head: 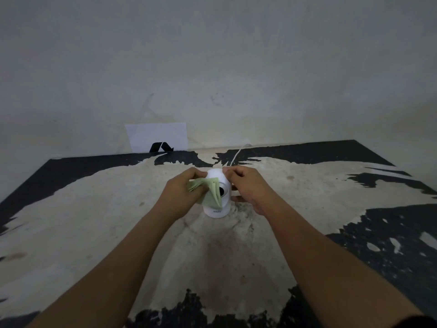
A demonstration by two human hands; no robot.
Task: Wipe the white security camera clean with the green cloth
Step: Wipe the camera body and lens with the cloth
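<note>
1. The white security camera (218,195) stood upright on the worn, black-and-cream table (94,209), near the middle of it and just in front of both hands, with its dark lens (221,191) turned toward the person.
2. A white cable (237,153) ran from behind the camera toward the wall (212,67), where a white sheet with a black mark (157,138) leaned, well apart from the work.
3. The left hand (183,189) was closed on the green cloth (211,194), which was folded into several layers; the fingers bunched one end while the loose end hung down over the camera's left front, touching the head and partly covering the body beside the lens.
4. The right hand (248,185) was curled round the camera's right side, fingertips at the top of the round head and thumb low near the base, so it appeared to be steadying the camera; how firmly it gripped could not be told from this angle.
5. The relation that mattered: the camera lay directly between the two hands, its long axis vertical, and the cloth hand sat to its left at head height.
6. In my judgement the wiping was under way but not complete, since the right side, top and base showed no cloth on them.
7. The next stroke would likely call for sweeping the cloth across the lens face or down the body while the right hand kept the camera from tipping.
</note>
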